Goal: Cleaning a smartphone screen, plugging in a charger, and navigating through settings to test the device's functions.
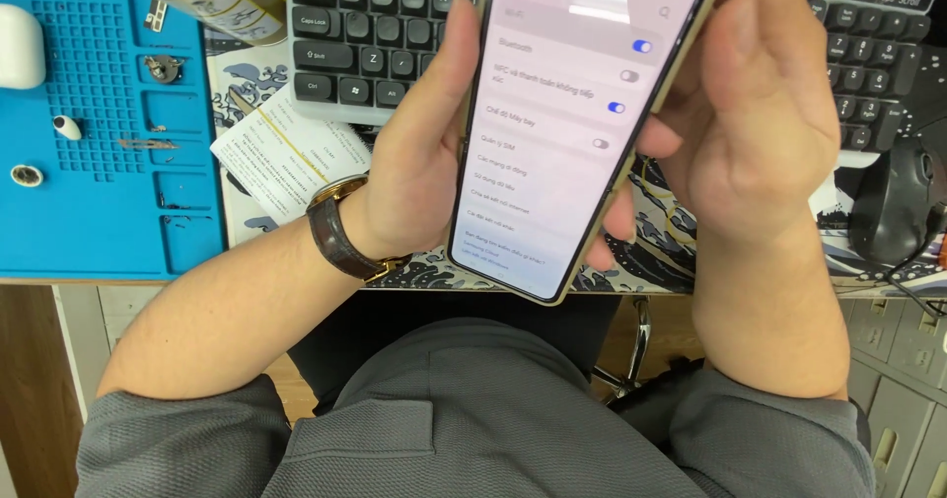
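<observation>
The person is holding one smartphone (577, 123) upright above the desk edge, its lit screen showing a settings list with four toggle switches, two of them switched on in blue. The left hand (419, 163) is curling around the phone's left edge, thumb lying along that side and fingertips showing past the right edge, so it is gripping the phone firmly. The right hand (755, 133) is cupping loosely against the right edge, half open; whether it is actually bearing any of the phone's weight cannot be told. Because the phone is hanging over the gap between desk and lap, a loosening left grip could be letting it slip down to the floor, and a stray thumb could be flipping a toggle. Nearby are lying one keyboard (375, 35), one black mouse (893, 202), one blue work mat (99, 133) and one wristwatch (340, 227).
</observation>
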